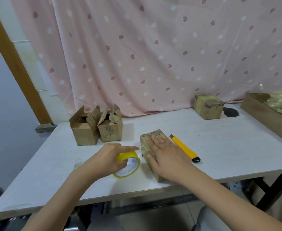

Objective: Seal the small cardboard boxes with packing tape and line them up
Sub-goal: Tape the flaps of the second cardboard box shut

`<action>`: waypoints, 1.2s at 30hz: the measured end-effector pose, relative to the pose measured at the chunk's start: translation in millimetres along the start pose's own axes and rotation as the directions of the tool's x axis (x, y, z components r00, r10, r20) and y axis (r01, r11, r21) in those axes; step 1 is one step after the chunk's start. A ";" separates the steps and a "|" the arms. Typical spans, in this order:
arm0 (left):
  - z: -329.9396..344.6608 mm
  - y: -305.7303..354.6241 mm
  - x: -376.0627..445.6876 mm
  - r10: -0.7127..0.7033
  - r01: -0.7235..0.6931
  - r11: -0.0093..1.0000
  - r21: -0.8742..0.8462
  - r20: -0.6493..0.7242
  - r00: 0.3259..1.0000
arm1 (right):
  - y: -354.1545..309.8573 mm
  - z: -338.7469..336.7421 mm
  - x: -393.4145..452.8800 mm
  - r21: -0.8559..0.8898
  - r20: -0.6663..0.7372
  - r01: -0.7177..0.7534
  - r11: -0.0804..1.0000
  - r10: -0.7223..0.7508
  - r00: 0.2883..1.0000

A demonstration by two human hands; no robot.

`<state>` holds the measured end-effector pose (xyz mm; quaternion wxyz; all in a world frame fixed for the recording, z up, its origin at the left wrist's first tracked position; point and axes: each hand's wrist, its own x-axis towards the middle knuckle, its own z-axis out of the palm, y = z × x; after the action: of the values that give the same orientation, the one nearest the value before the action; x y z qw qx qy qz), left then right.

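Right hand lies flat on the closed cardboard box while left hand grips the round yellow tape roll

Right hand hides the box top – tray cut off

A pink curtain printed with leaves and white spots hangs behind a white surface.

A yellow utility knife lies on the surface, its black end toward the near edge; a dark stain marks the far right, beside a wooden tray holding crumpled yellowish plastic. A brown door frame stands at left.
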<state>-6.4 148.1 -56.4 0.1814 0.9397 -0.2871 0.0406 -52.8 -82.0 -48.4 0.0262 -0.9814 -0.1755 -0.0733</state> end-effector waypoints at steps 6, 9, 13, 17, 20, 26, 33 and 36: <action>4.4 0.8 4.1 -0.020 0.019 1.000 0.025 0.049 0.999 | 0.9 -8.7 -1.0 0.323 -0.031 -0.090 0.942 0.106 0.994; 5.7 9.8 10.3 -0.002 -0.003 0.998 0.069 0.067 0.998 | 1.7 -12.5 6.0 0.477 -0.106 -0.184 0.859 0.264 0.959; 8.9 18.6 19.2 0.010 -0.016 0.994 0.110 0.058 0.998 | -0.4 -13.0 18.8 0.429 0.050 -0.339 0.838 0.352 0.934; 13.7 18.5 20.0 0.000 -0.006 0.991 0.134 0.041 0.999 | -2.1 -15.7 44.1 0.340 0.202 -0.503 0.795 0.460 0.864; 15.6 19.1 17.0 -0.006 0.001 0.989 0.145 0.030 1.000 | -5.4 -28.3 60.8 0.238 0.298 -0.534 0.811 0.462 0.835; 18.3 20.4 4.8 -0.003 -0.001 0.991 0.136 0.028 1.000 | -8.7 -46.3 72.8 0.114 0.380 -0.521 0.846 0.448 0.809; 16.1 25.1 -1.5 -0.039 0.037 0.995 0.093 0.019 0.999 | -6.4 -36.7 82.7 0.070 0.397 -0.545 0.836 0.478 0.784; 13.6 23.2 -4.3 -0.035 0.033 0.998 0.044 0.040 0.999 | -5.1 -37.7 81.6 0.051 0.406 -0.537 0.842 0.473 0.782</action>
<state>-23.2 127.5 -62.4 0.1557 0.9488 -0.2737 0.0248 16.0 -52.3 1.5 0.0913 -0.9819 0.0875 0.1412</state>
